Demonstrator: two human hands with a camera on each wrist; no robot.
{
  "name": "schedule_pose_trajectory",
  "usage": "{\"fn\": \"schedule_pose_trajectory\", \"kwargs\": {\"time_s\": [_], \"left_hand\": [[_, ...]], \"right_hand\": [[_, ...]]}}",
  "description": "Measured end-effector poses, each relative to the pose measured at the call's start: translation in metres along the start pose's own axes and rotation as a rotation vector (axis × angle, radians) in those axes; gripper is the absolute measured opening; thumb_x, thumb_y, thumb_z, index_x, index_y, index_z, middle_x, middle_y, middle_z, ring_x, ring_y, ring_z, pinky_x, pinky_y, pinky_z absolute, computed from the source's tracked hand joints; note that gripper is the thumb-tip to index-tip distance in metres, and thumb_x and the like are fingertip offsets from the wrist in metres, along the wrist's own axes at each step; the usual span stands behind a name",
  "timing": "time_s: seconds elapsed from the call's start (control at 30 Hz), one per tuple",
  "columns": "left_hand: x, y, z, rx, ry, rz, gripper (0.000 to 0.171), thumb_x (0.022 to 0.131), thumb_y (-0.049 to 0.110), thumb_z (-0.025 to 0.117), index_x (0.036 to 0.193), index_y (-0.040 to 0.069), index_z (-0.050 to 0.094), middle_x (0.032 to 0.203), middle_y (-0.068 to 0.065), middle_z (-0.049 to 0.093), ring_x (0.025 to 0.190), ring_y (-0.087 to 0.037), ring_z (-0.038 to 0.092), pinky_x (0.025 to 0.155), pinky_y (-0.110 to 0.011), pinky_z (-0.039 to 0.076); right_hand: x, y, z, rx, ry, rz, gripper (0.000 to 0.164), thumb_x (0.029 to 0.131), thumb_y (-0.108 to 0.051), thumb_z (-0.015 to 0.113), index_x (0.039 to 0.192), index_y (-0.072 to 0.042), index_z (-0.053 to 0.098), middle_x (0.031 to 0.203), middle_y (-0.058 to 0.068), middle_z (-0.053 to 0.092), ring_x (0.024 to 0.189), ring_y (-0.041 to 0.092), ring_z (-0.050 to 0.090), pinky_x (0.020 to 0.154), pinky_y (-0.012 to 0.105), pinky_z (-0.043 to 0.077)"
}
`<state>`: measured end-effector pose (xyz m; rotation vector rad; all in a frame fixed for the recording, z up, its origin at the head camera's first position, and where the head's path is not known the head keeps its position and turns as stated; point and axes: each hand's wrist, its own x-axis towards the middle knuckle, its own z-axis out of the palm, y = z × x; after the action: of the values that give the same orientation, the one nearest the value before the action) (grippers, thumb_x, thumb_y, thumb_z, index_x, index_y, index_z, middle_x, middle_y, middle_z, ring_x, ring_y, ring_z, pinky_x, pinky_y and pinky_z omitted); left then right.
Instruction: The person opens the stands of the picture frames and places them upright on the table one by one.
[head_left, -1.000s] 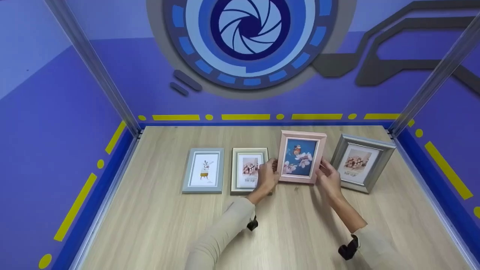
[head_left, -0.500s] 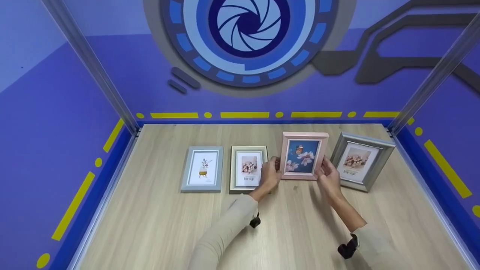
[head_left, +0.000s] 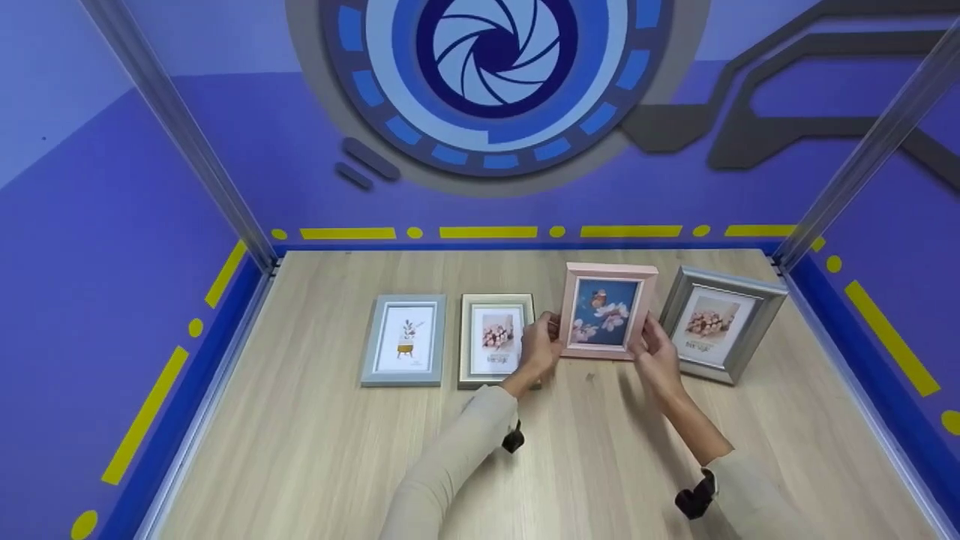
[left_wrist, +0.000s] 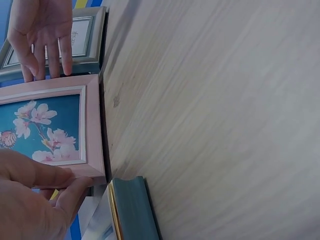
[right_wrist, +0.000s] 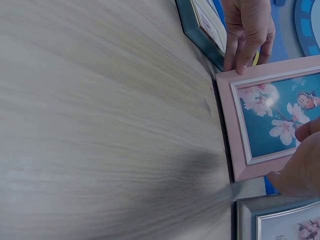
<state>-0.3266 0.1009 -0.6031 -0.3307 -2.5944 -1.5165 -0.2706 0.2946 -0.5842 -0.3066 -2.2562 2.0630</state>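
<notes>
A pink picture frame [head_left: 609, 311] with blossoms and a butterfly stands upright toward the back right of the wooden table [head_left: 315, 465]. My left hand [head_left: 538, 349] grips its lower left side, the thumb over the front edge in the left wrist view. On the opposite side, my right hand [head_left: 660, 360] holds the lower right border, its fingertips along the side edge. Just right stands a grey-silver picture frame [head_left: 712, 322], turned inward and showing a bouquet. A champagne-coloured picture frame [head_left: 491, 334] is partly hidden behind my left hand.
A light blue picture frame [head_left: 403, 341] with a potted-plant print is farthest left in the row. Blue panel walls [head_left: 480, 210] with yellow dashes enclose the table at the back and sides. Metal posts [head_left: 187, 127] rise at the back corners.
Over the last second the pink frame's bottom edge has shifted slightly back, and the frame has moved a touch right, both hands staying on it. Since half a second ago, almost nothing differs.
</notes>
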Motion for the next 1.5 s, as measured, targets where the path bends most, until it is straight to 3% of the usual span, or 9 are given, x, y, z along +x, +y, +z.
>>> {"fn": "schedule_pose_trajectory", "kwargs": {"time_s": [0.43,0.5,0.6,0.7,0.8,0.9,1.07,1.3,1.5], "left_hand": [[-0.002,-0.001,-0.004,-0.022,-0.017,-0.020,0.038,0.069,-0.017,0.058,0.105,-0.002,0.059,0.092,-0.015,0.069,0.087,-0.028,0.067,0.075,-0.029,0.055],[-0.003,-0.001,-0.005,-0.033,-0.023,-0.006,0.041,0.069,-0.018,0.058,0.108,-0.004,0.057,0.095,-0.016,0.069,0.090,-0.029,0.067,0.079,-0.031,0.055],[-0.006,0.000,-0.008,-0.053,-0.042,-0.006,0.047,0.067,-0.018,0.058,0.112,-0.005,0.056,0.102,-0.018,0.068,0.095,-0.030,0.066,0.085,-0.034,0.054],[-0.011,0.000,-0.018,-0.081,-0.080,-0.027,0.049,0.066,-0.018,0.059,0.114,-0.006,0.056,0.106,-0.021,0.067,0.098,-0.033,0.065,0.087,-0.038,0.053],[-0.016,-0.003,-0.032,-0.089,-0.110,-0.045,0.047,0.068,-0.016,0.059,0.114,-0.006,0.057,0.105,-0.022,0.066,0.098,-0.034,0.064,0.086,-0.039,0.053],[-0.019,-0.010,-0.047,-0.098,-0.116,-0.034,0.043,0.068,-0.015,0.060,0.111,-0.007,0.058,0.102,-0.024,0.065,0.096,-0.036,0.063,0.085,-0.041,0.053],[-0.027,-0.028,-0.074,-0.080,-0.090,0.030,0.039,0.069,-0.012,0.064,0.107,-0.009,0.058,0.100,-0.026,0.065,0.095,-0.038,0.062,0.086,-0.043,0.051],[-0.054,-0.051,-0.117,0.016,-0.023,0.086,0.035,0.072,-0.010,0.064,0.106,-0.009,0.058,0.104,-0.027,0.063,0.098,-0.041,0.060,0.089,-0.047,0.049],[-0.068,-0.059,-0.134,0.104,-0.010,0.012,0.045,0.077,-0.003,0.064,0.120,-0.008,0.053,0.119,-0.025,0.057,0.114,-0.040,0.052,0.099,-0.049,0.042]], "right_hand": [[-0.001,0.001,0.001,-0.014,0.004,0.000,0.065,0.094,0.004,0.043,0.151,-0.002,0.013,0.156,0.018,0.020,0.144,0.027,0.021,0.113,0.039,0.028],[-0.005,0.000,-0.001,-0.033,0.026,0.011,0.062,0.094,0.003,0.044,0.150,-0.002,0.018,0.154,0.018,0.025,0.142,0.027,0.026,0.108,0.028,0.035],[-0.009,0.006,-0.005,-0.046,0.074,0.001,0.055,0.094,-0.002,0.049,0.146,-0.002,0.031,0.148,0.019,0.038,0.135,0.028,0.038,0.100,0.023,0.042],[-0.004,0.036,-0.016,0.024,0.098,-0.042,0.044,0.092,-0.009,0.058,0.135,-0.006,0.049,0.131,0.011,0.056,0.117,0.018,0.054,0.088,0.021,0.049],[0.001,0.061,-0.027,0.090,0.059,-0.061,0.033,0.090,-0.013,0.063,0.123,-0.008,0.060,0.112,0.003,0.066,0.096,0.008,0.062,0.077,0.021,0.053],[-0.006,0.054,-0.026,0.041,-0.016,-0.019,0.030,0.092,-0.012,0.058,0.121,-0.002,0.060,0.106,0.007,0.069,0.088,0.009,0.065,0.075,0.025,0.054],[-0.027,0.024,-0.007,-0.112,-0.183,0.073,0.036,0.096,-0.008,0.049,0.127,0.010,0.050,0.110,0.019,0.065,0.094,0.018,0.066,0.080,0.032,0.054],[-0.037,0.017,0.017,-0.126,-0.509,0.097,0.046,0.098,-0.011,0.049,0.133,0.016,0.038,0.123,0.030,0.057,0.108,0.030,0.062,0.092,0.043,0.051],[-0.035,0.012,0.042,-0.135,-0.542,0.109,0.047,0.098,-0.013,0.048,0.135,0.015,0.037,0.131,0.033,0.050,0.117,0.038,0.055,0.098,0.047,0.046]]}}
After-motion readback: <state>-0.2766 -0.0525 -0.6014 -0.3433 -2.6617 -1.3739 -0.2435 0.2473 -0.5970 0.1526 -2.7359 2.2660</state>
